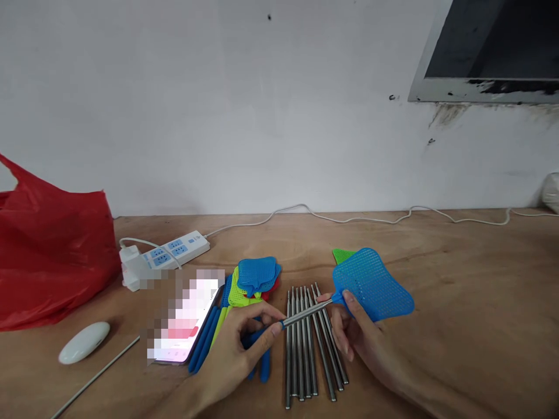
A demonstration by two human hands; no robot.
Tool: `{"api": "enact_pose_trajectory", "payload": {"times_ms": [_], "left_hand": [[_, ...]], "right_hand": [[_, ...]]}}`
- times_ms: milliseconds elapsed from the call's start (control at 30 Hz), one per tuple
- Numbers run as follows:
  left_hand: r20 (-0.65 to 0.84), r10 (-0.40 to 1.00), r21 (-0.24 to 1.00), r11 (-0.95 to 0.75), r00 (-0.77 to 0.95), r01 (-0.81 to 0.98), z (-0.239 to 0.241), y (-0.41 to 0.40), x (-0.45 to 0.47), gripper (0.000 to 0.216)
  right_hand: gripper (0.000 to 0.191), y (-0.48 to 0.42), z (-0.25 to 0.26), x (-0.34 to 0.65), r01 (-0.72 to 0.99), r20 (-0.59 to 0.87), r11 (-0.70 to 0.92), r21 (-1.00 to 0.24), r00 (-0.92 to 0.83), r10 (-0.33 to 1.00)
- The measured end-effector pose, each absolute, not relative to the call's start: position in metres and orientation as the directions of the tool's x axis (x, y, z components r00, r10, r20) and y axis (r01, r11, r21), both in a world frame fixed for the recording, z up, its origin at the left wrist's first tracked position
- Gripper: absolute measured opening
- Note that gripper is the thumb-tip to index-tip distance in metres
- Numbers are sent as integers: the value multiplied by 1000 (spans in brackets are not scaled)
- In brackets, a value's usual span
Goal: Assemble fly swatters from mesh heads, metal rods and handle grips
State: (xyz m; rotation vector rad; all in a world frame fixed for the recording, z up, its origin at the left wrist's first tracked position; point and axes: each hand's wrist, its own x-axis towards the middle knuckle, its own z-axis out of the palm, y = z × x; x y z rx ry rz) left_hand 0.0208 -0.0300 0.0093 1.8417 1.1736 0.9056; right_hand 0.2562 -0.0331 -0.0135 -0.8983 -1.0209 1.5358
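- Blue swatter (373,285): above metal rods (299,361); left hand (236,340) closed round its handle, right hand (361,326) pinching its neck.
- Brown wooden table (471,302), meeting a pale, marked wall (305,134).
- Dark framed panel (502,43), upper right.

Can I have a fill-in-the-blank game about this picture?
1. The left hand and right hand hold a metal-shafted swatter whose mesh plastic head is ____.
2. The smooth oval object left of the lit rectangular phone is ____.
3. The crumpled plastic bag at far left is ____.
Missing words: blue; white; red.
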Motion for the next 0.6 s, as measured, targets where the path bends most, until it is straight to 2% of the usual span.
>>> {"api": "enact_pose_trajectory", "payload": {"times_ms": [200,367,600], "left_hand": [[104,932,891,-243,349,383,14,-32,24,28],[114,917,897,-261,383,357,9,-36,28,27],[150,891,862,-330,429,385,8,-35,26,29]], "right_hand": [[47,-29,-17,256,-386,-22,-111,-916,-227,974],[40,-27,-5,259,-331,-13,-82,-940,-205,979],[42,-18,5,269,-357,-31,-22,-934,20,999]]}}
